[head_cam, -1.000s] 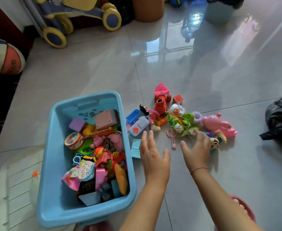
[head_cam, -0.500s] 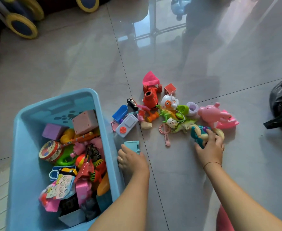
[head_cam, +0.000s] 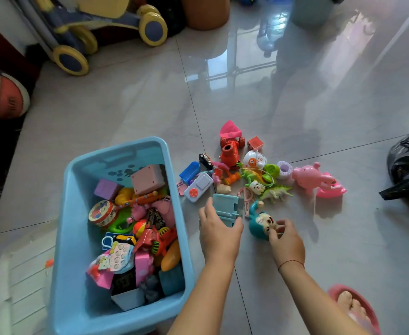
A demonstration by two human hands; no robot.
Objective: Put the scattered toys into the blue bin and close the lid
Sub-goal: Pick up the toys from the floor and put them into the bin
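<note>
Low in the frame's centre, the left hand (head_cam: 219,228) grips a flat teal toy (head_cam: 226,210); the right hand (head_cam: 285,240) seems to pinch a teal doll (head_cam: 259,226). The open blue bin (head_cam: 70,238) sits lower left, nearer the left hand.

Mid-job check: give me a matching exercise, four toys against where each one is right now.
Toys:
1. light blue flat toy
2. teal doll
3. purple block
4. pink pig

Places:
A. inside the blue bin
B. gripped by the right hand
C. lying on the floor, no hand on it
D. gripped by the left hand

Pairs: 1-D, 2-B, 3-A, 4-C.
</note>
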